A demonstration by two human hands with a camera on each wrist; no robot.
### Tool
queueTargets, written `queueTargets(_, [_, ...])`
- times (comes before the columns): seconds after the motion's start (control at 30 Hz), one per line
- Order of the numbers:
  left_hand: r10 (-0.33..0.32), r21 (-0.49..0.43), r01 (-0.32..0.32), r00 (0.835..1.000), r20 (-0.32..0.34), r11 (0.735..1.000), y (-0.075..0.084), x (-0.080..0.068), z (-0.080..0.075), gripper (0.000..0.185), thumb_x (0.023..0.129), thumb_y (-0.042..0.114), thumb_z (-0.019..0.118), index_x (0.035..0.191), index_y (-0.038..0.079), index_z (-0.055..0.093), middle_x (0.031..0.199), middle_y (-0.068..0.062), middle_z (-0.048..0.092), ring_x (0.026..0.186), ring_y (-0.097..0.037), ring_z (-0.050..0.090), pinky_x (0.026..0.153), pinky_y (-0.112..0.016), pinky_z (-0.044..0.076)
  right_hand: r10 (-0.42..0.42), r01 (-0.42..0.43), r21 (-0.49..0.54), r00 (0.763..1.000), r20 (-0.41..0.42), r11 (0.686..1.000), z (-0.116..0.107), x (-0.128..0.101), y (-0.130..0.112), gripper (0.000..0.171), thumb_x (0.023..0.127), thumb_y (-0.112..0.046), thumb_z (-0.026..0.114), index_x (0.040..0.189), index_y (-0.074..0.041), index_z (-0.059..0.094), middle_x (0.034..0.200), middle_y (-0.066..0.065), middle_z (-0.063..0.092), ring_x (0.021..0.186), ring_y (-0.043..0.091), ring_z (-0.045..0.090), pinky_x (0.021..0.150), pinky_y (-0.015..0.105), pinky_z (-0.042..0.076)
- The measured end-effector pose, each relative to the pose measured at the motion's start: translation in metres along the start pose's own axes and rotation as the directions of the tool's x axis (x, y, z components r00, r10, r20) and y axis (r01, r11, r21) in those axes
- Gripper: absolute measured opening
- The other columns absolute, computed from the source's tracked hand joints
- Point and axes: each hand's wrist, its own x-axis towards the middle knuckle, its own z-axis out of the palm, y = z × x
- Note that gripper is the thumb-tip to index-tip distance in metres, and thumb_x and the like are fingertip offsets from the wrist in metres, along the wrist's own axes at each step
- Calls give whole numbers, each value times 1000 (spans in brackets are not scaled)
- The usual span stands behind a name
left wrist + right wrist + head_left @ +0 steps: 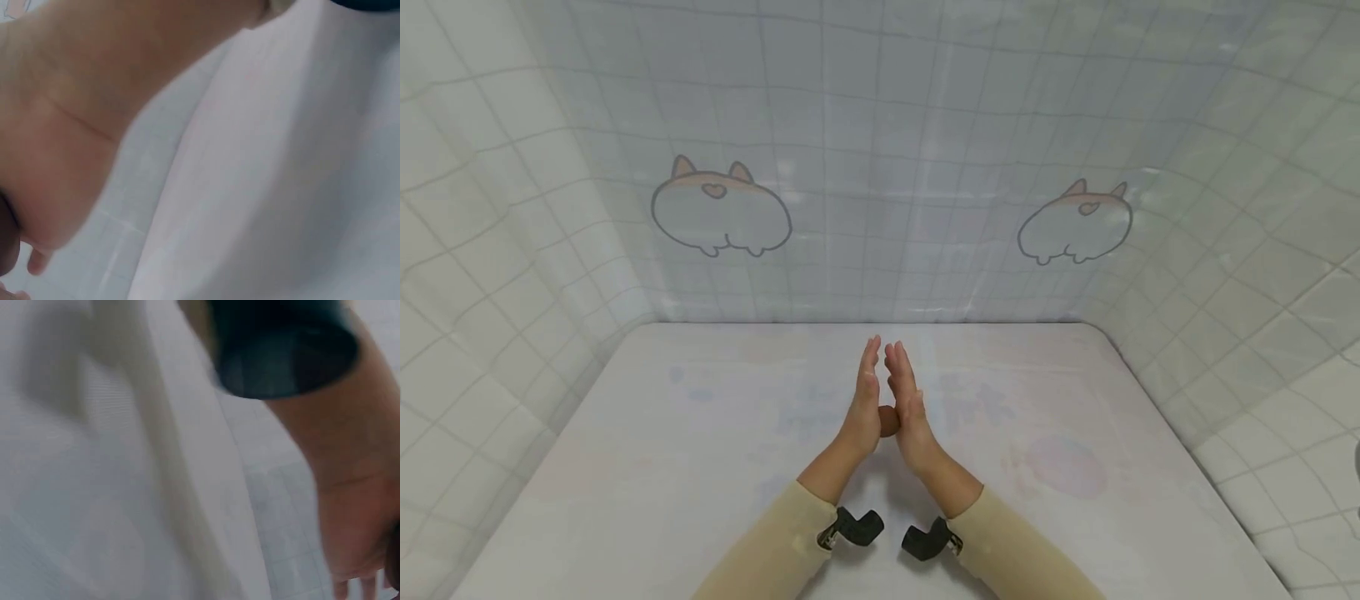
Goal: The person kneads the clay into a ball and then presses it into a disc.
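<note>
A small brown ball (889,421) sits between the two palms in the head view, low near the heels of the hands. My left hand (862,410) presses it from the left with straight fingers pointing forward. From the other side my right hand (912,414) lies against it, its fingers straight too. The fingertips of both hands lean toward each other with a narrow gap between. In the left wrist view only the ball's edge (7,240) shows beside the palm. The right wrist view catches a dark sliver of the ball (394,556) at its right border.
Beneath the hands spreads a white table (700,450) with faint coloured patches. A gridded curtain (880,167) with cartoon animal prints surrounds it at the back and sides. Dark wrist cameras, left (861,527) and right (925,540), jut inward from the beige sleeves.
</note>
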Motion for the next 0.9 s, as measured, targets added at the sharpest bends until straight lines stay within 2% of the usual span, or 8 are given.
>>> queueTargets(0.1, [-16, 20, 15, 1000, 20, 1000, -4, -3, 3, 79, 101, 68, 6, 162, 18, 2, 167, -7, 4, 153, -30, 6, 115, -66, 11, -4, 4, 7, 1000, -31, 1000, -3, 3, -4, 75, 103, -62, 1, 162, -15, -5, 167, 11, 2, 152, 34, 2, 116, 63, 2])
queueTargets(0.23, [-9, 39, 7, 999, 37, 999, -5, -10, 7, 80, 101, 66, 5, 162, 14, 2, 167, -9, 3, 152, -34, 9, 115, -66, 13, 47, -45, 23, 996, -80, 999, -6, 8, -8, 73, 105, -58, 0, 161, -12, -3, 167, 13, 3, 152, 35, 3, 116, 63, 2])
queueTargets(0.33, [23, 36, -26, 998, 59, 999, -3, -14, 10, 81, 102, 65, 5, 162, 11, 2, 167, -10, 3, 151, -37, 11, 113, -69, 11, 123, -117, 55, 984, -129, 992, -9, 12, -8, 67, 107, -53, 2, 162, -16, 0, 167, 10, 6, 153, 32, 5, 117, 62, 3])
queueTargets(0.47, [48, -20, -47, 996, 77, 999, 1, -18, 14, 78, 103, 64, 5, 162, 13, 2, 168, -9, 2, 151, -38, 10, 112, -71, 9, 227, -212, 103, 959, -170, 972, -12, 13, -4, 60, 108, -49, 7, 163, -24, 3, 167, 5, 8, 153, 26, 7, 118, 61, 4])
queueTargets(0.6, [51, -69, -47, 998, 46, 996, 2, -18, 16, 79, 101, 68, 5, 162, 18, 2, 167, -8, 3, 151, -36, 9, 112, -71, 6, 263, -245, 120, 950, -171, 962, -12, 12, 3, 61, 108, -47, 10, 163, -22, 3, 167, 6, 8, 153, 24, 7, 119, 58, 4])
queueTargets(0.67, [52, -67, -51, 999, 15, 996, 2, -15, 16, 81, 99, 70, 5, 162, 19, 3, 167, -7, 5, 151, -36, 10, 112, -70, 6, 256, -240, 113, 953, -163, 964, -10, 10, 5, 64, 108, -49, 13, 163, -18, 3, 167, 9, 8, 153, 25, 7, 119, 56, 5])
queueTargets(0.9, [13, -78, -19, 997, -75, 997, 4, -3, 10, 91, 92, 81, 7, 162, 24, 3, 167, -6, 7, 152, -29, 9, 113, -69, 7, 207, -205, 29, 973, -100, 978, -1, 3, 5, 75, 104, -63, 16, 162, -18, 1, 167, 6, 6, 153, 26, 6, 119, 56, 6])
